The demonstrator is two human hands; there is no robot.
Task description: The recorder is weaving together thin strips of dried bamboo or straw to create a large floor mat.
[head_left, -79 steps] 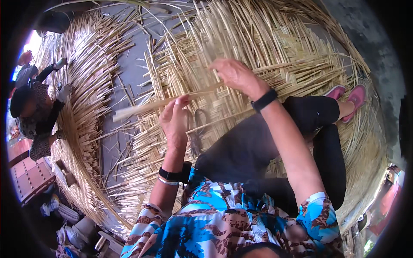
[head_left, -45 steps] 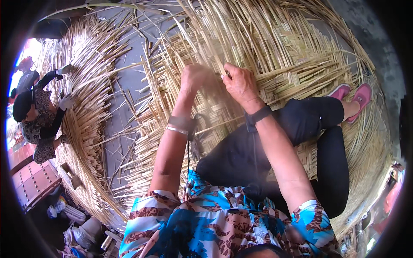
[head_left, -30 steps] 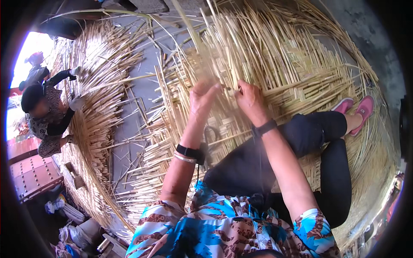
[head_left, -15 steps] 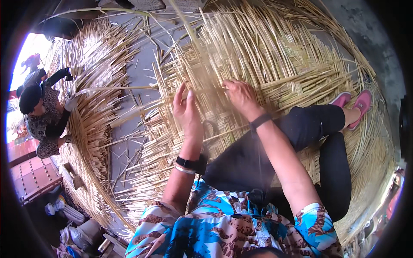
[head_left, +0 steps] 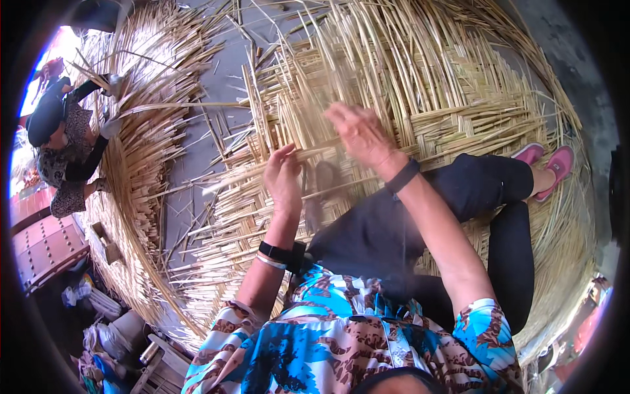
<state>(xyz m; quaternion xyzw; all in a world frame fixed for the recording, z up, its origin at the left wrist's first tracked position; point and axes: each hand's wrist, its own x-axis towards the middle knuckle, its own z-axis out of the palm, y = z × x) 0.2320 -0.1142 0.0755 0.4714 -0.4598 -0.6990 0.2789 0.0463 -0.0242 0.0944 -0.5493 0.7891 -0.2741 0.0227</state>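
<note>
A woven mat of pale split reeds spreads before me, with long loose ends at its far side. My left hand is over the mat's left part, its fingers curled on a flat reed strip that runs left and right of it. To the right and slightly farther off, my right hand hovers over the weave, palm down. Its fingertips are smeared by motion, so whether they grip anything is hidden. A blurred upright reed rises just beyond that hand.
At far left a gloved co-worker bends over another reed mat. Grey floor with reed scraps lies between the mats. My legs rest on the mat. A studded pinkish chest and bundled bags are at lower left.
My left hand's fingers have curled in from a more stretched pose. My right hand has shifted slightly left and turned palm down. The view has shifted slightly, and the co-worker's arms have moved.
</note>
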